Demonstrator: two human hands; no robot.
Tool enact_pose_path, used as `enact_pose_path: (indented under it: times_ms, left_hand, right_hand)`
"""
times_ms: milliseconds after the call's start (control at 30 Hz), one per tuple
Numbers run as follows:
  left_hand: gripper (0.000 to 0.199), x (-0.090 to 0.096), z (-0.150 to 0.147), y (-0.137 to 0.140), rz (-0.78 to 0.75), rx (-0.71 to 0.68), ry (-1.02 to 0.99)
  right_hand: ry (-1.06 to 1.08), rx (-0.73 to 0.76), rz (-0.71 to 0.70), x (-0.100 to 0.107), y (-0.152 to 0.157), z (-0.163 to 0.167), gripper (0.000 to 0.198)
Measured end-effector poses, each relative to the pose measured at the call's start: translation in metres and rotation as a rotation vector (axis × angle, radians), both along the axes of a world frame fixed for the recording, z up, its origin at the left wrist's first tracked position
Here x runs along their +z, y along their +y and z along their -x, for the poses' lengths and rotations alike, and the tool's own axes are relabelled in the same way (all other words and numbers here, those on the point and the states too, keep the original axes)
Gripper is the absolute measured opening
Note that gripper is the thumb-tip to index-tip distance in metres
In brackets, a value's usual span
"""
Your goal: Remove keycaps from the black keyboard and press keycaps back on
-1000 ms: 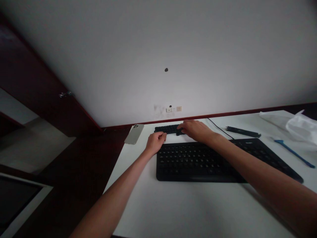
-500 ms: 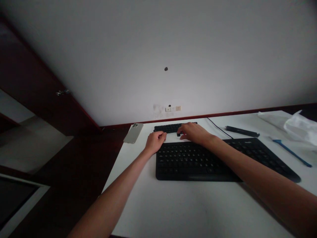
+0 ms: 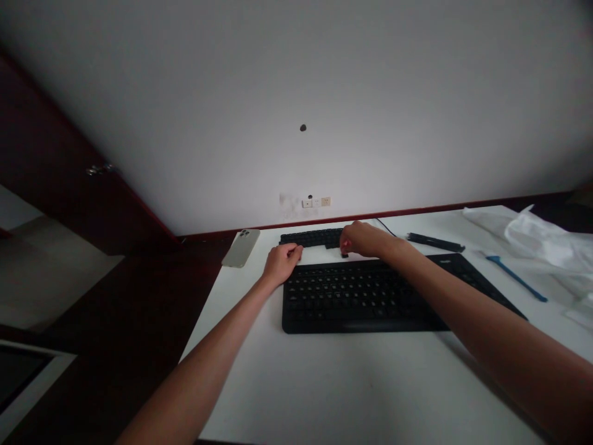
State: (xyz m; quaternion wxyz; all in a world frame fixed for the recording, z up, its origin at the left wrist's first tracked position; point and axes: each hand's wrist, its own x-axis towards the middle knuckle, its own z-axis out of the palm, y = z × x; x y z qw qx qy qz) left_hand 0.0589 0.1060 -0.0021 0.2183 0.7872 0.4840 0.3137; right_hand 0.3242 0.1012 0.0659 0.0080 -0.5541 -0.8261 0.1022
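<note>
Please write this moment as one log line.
left hand: by large keyboard; right hand: at small black piece; phone: on table; blue tool: on table

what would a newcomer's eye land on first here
Most likely the large black keyboard, lying across the middle of the white table. Just beyond it, the right hand bends down beside a strip of black keys. The slim blue tool also stands out, lying right of the keyboard.
</note>
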Motion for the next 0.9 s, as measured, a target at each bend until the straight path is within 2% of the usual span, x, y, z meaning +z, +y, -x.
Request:
enact_pose_path:
  times_ms: [200,333,467,533,633,767,900]
  left_hand:
    - [0.046,-0.002,0.001,0.001,-0.003,-0.002,-0.004]
    - [0.046,-0.002,0.001,0.001,-0.002,0.003,0.003]
    - [0.046,-0.003,0.000,0.002,-0.002,-0.007,0.001]
    - [0.047,-0.003,0.000,0.003,-0.004,-0.007,0.008]
    - [0.046,-0.002,0.000,0.002,-0.010,0.005,0.017]
    - [0.045,-0.002,-0.001,0.002,0.008,0.019,0.016]
    - [0.045,-0.002,-0.001,0.001,0.009,0.021,0.014]
  right_hand:
    - [0.043,-0.013,0.032,0.015,-0.006,0.001,0.019]
    - [0.007,0.023,0.091,0.008,-0.005,0.002,0.025]
    - [0.007,0.023,0.062,0.001,-0.002,0.001,0.021]
    - [-0.007,0.010,0.066,0.006,-0.003,-0.001,0.020]
    - [-0.033,0.000,0.101,0.024,-0.013,-0.002,0.020]
    - [-0.081,0.008,0.229,0.052,-0.039,0.008,0.018]
    - [-0.191,0.039,0.464,0.062,-0.061,0.027,0.016]
